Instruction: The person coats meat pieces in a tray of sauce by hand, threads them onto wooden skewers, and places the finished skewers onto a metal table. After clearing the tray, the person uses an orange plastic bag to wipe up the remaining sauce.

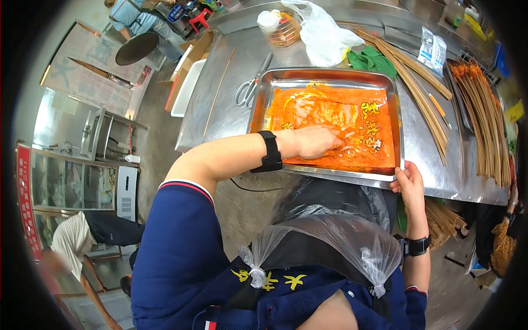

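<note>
A rectangular metal tray (397, 126) lies on the steel worktop, its near edge by the worktop's front edge. Inside it is a flat orange, sauce-coated layer with printed yellow characters (369, 116), wet and shiny. My left hand (319, 141) reaches in from the left and rests on this layer near the middle, fingers stretched forward and slightly bent; the fingertips blend into the sauce. At the tray's near right corner, my right hand (408, 179) is closed on the rim, thumb on top and fingers below.
Scissors (247, 91) and a thin stick (220, 91) lie left of the tray. Behind are a white plastic bag (322, 36) and green leaves (373, 60). Bundled sticks (421, 99) and a tray of coated skewers (481, 110) occupy the right. Two other people (135, 19) stand left.
</note>
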Demonstrator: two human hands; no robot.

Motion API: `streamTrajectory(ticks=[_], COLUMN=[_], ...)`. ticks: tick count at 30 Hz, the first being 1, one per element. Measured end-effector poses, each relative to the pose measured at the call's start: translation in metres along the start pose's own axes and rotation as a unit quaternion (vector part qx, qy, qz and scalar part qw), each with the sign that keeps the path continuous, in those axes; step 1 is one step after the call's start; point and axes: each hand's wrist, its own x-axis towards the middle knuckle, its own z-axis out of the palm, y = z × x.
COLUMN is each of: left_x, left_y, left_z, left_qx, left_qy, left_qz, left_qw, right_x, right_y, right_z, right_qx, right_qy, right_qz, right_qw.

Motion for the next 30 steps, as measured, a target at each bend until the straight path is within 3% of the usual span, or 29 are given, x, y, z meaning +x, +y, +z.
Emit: streamTrajectory(ticks=[2,7,10,15,16,18,19,21,22,24,28,30], left_x=[-0.012,-0.051,-0.057,-0.048,-0.051,-0.06,-0.061,-0.061,-0.061,-0.059,-0.063,-0.072], left_y=[-0.017,-0.043,-0.045,-0.032,-0.038,-0.051,-0.053,-0.051,-0.048,-0.042,-0.036,-0.033], left_z=[0.007,-0.014,-0.025,-0.037,-0.031,-0.02,-0.018,-0.016,-0.017,-0.023,-0.023,-0.016], left_qx=[0.015,0.054,0.075,0.154,0.153,0.077,0.076,0.069,0.066,0.089,0.138,0.079], left_qy=[0.04,-0.01,-0.05,-0.176,-0.174,0.034,0.035,0.036,0.038,-0.059,-0.142,0.145], left_qz=[-0.021,-0.071,-0.053,-0.11,-0.11,0.003,0.001,-0.106,-0.11,-0.069,-0.111,-0.09], left_qw=[0.999,0.996,0.995,0.966,0.967,0.996,0.996,0.991,0.991,0.992,0.974,0.982], right_x=[0.002,0.001,0.001,0.001,0.001,0.002,0.002,0.002,0.001,0.002,0.001,0.003], right_y=[0.005,0.003,0.003,0.004,0.004,0.003,0.002,0.001,0.001,0.001,0.001,0.006], right_z=[-0.003,0.0,0.0,-0.001,-0.001,-0.002,-0.002,-0.001,-0.001,-0.001,0.001,-0.003], right_qx=[-0.003,0.001,0.001,-0.001,0.001,0.003,0.001,-0.005,-0.014,-0.025,-0.008,-0.015], right_qy=[-0.01,-0.002,-0.005,-0.01,-0.012,-0.014,-0.013,-0.018,-0.015,-0.017,-0.009,-0.011], right_qz=[-0.001,-0.001,-0.002,0.003,0.004,0.004,0.007,0.01,0.009,0.005,0.005,0.006], right_qw=[1.0,1.0,1.0,1.0,1.0,1.0,1.0,1.0,1.0,1.0,1.0,1.0])
